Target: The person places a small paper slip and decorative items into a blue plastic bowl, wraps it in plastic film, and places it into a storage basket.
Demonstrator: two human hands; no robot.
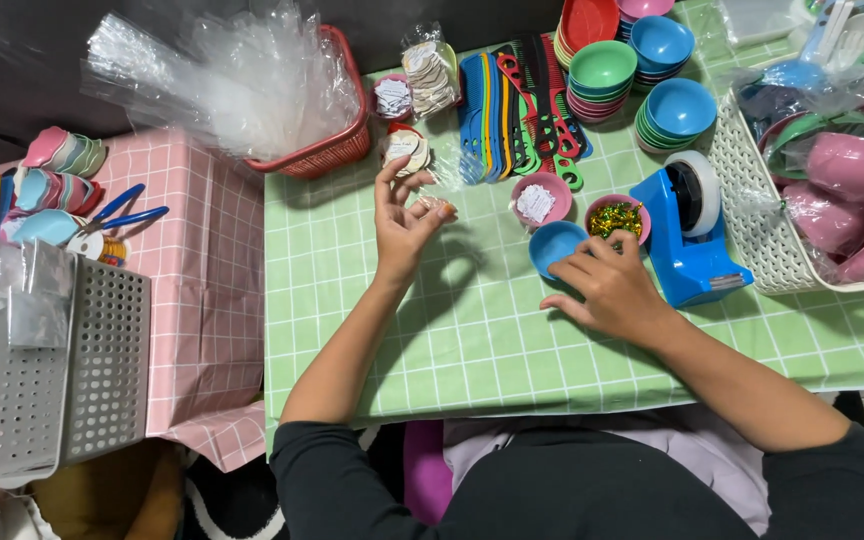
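The left hand (404, 225) is lifted over the green table (472, 330), thumb and finger pinched together on a tiny thing I cannot make out. The right hand (607, 285) rests with curled fingers touching a small blue bowl (552, 245), just beside the blue tape holder (687, 235).

A small clear plastic bag (438, 206), crumpled and slightly lifted off the green checked cloth, sits at about eleven o'clock. A small round blue bowl (555, 245) stands upright and empty at about one o'clock, just beside a pink bowl of shiny gold-green bits (616, 219).
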